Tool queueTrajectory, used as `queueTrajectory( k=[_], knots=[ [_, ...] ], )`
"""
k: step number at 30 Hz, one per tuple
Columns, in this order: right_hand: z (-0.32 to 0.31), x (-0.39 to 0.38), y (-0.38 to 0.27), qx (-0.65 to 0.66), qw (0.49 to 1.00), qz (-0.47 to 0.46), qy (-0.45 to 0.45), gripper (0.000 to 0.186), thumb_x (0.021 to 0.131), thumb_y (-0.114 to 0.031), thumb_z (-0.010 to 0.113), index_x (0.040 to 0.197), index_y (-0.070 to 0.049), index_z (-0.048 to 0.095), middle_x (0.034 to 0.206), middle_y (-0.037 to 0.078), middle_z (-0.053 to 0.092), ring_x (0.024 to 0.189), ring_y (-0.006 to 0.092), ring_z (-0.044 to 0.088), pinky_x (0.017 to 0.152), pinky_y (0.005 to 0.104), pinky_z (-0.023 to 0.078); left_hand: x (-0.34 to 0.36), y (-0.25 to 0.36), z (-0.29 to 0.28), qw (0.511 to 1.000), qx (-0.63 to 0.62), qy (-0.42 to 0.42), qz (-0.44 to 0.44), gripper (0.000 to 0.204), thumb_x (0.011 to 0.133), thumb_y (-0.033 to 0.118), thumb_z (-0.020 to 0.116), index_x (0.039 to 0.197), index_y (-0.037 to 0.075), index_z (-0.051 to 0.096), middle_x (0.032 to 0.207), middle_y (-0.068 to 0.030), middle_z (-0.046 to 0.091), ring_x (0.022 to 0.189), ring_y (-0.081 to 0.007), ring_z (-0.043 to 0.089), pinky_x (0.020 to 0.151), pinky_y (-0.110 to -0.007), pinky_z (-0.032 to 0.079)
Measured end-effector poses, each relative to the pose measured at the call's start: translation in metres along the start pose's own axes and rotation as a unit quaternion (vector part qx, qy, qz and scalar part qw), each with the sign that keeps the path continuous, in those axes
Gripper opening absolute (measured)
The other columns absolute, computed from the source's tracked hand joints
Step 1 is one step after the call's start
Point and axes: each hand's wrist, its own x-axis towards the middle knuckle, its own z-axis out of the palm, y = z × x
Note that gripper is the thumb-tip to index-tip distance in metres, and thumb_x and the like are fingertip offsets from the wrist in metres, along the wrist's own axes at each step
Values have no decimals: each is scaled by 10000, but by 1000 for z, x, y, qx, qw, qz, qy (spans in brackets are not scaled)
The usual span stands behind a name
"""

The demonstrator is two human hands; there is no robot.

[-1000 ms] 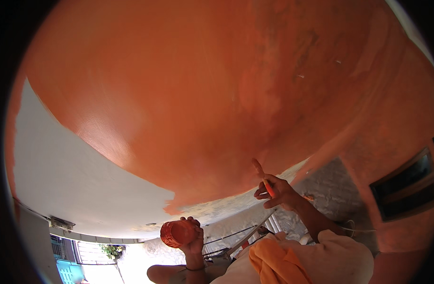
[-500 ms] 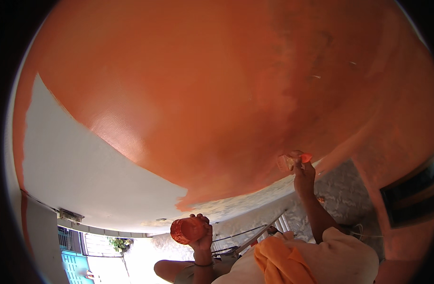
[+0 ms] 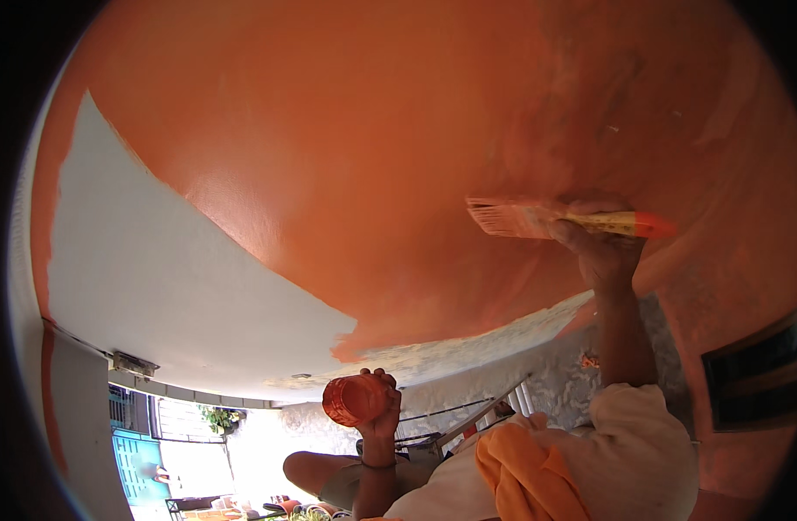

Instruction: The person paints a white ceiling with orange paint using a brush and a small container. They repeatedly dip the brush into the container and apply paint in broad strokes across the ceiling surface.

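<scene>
My right hand [image 3: 600, 253] is raised on the right, closed round the yellow-and-orange handle of a wide paintbrush [image 3: 628, 222]. Its pale, paint-tinted bristles point left over the orange-painted surface [image 3: 346, 174], which fills most of the view; whether they touch it I cannot tell. Lower down, my left hand [image 3: 383, 415] grips a small round tub [image 3: 346, 401] coated in orange paint. A pale unpainted area [image 3: 164, 252] borders the orange on the left, along a ragged edge.
A dark-framed window [image 3: 754, 373] sits in the orange wall at right. A small fixture [image 3: 133, 365] is at lower left, above a blue gate [image 3: 138, 464] and some plants [image 3: 224, 418]. A railing [image 3: 520, 395] shows beside my body, which has an orange cloth [image 3: 524, 473] on it.
My right arm has reached higher and rightward, and the brush has turned from upright to horizontal, bristles leftward. My left hand and tub have shifted slightly right and up in the picture.
</scene>
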Motion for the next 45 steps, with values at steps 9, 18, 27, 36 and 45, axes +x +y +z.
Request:
queueTrajectory(
  k=[9, 18, 27, 36, 45],
  knots=[
    [-35, 120, -32, -189, 973, -129, 11, 177, 909, -3, 836, 1073, -23, 772, 1070, 156, 774, 931, 221, 764, 825, 310, 635, -3, -1, 0, 999, 22, -20, 32, 481, 1027, 374, 686, 1394, 77, 595, 1366, -180, 581, 1317, -356, 560, 1027, -531, 558],
    [3, 8, 33, -440, 731, -424, -304, 193, 858, -54, 815, 1025, -141, 769, 1122, 54, 735, 1029, 239, 736, 845, 385, 628, 1, -3, 5, 1000, 23, -13, 14, 487, 1015, 365, 701, 1392, 75, 601, 1368, -180, 588, 1309, -358, 568, 1014, -520, 563],
    [-29, 91, -21, -389, 879, -275, -25, 245, 913, -4, 818, 1131, -112, 786, 1163, 101, 754, 1004, 296, 750, 830, 403, 638, 0, -2, -2, 1000, 22, -18, 12, 501, 1012, 380, 704, 1401, 79, 605, 1377, -170, 593, 1317, -354, 564, 1022, -521, 554],
    [15, 13, 36, -391, 756, -397, -344, 266, 816, -63, 825, 1064, -149, 783, 1112, 72, 727, 1029, 278, 740, 857, 395, 633, 6, -3, -1, 999, 14, -36, 4, 577, 995, 451, 731, 1403, 63, 604, 1379, -193, 617, 1311, -367, 565, 1048, -519, 560],
    [11, 160, -51, -303, 843, -440, 58, 217, 935, -12, 788, 1148, -37, 754, 1137, 122, 757, 1007, 261, 736, 866, 375, 608, 5, -8, 3, 999, 17, -40, 14, 609, 972, 483, 745, 1380, 46, 629, 1378, -212, 627, 1283, -374, 580, 1033, -519, 570]
  ],
)
